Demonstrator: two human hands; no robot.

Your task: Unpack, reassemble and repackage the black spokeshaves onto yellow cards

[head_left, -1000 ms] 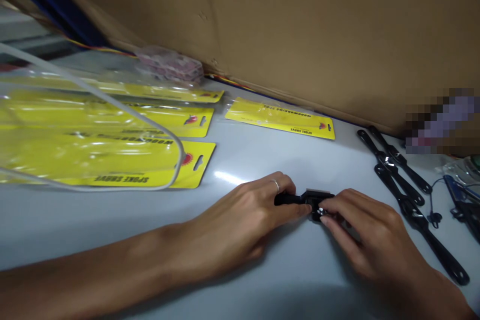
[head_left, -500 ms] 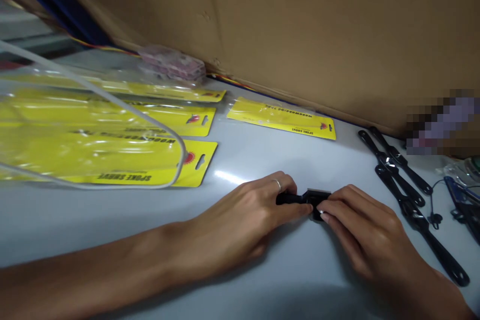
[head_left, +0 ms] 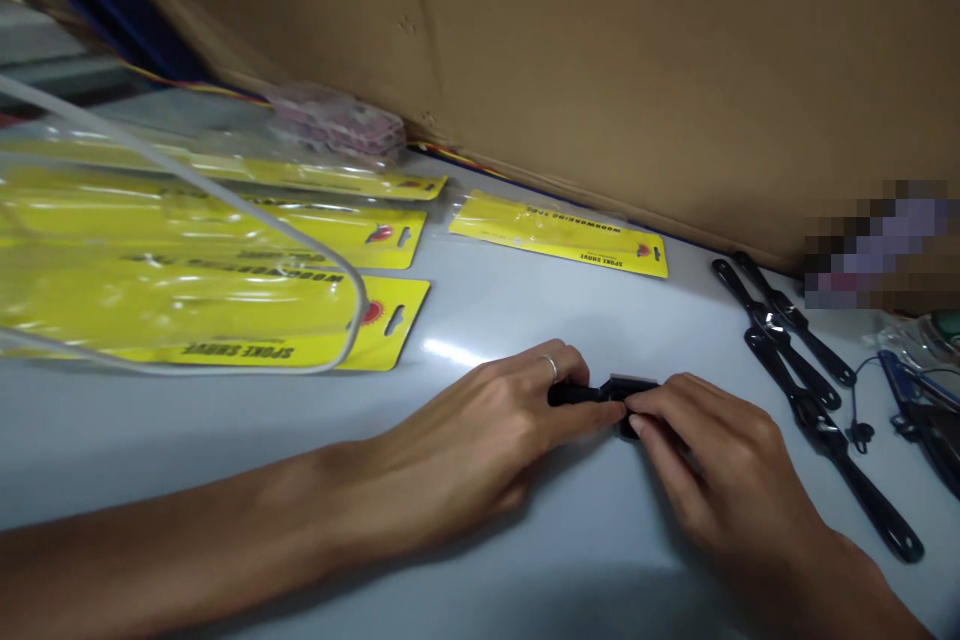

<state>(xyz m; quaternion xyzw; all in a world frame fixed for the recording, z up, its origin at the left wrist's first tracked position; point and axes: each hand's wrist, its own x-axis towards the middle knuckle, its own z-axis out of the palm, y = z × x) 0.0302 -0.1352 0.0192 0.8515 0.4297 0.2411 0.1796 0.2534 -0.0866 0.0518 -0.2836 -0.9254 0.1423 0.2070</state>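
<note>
A black spokeshave (head_left: 573,395) lies low over the table in front of me, with a straight metal edge at its middle. My left hand (head_left: 517,410), with a ring on one finger, is closed round its left handle, the thumb reaching to the middle part. From the right, my right hand (head_left: 720,440) is closed on the same middle part, thumb and forefinger pinched together there. Whatever small piece sits between those fingertips is hidden, and the right handle is covered by the hand. Three more black spokeshaves (head_left: 874,500) rest to the right.
Yellow spokeshave packages (head_left: 390,325) with clear plastic lie at left, under a white cable loop (head_left: 365,305). Another yellow package (head_left: 555,232) lies at the back by a cardboard wall (head_left: 600,70). A clear plastic box (head_left: 337,123) stands behind. Dark cord and tools (head_left: 919,410) are at far right.
My right thumb and forefinger have shifted slightly left and closed together at the middle of the spokeshave. My left hand keeps its hold. The whole view has moved slightly.
</note>
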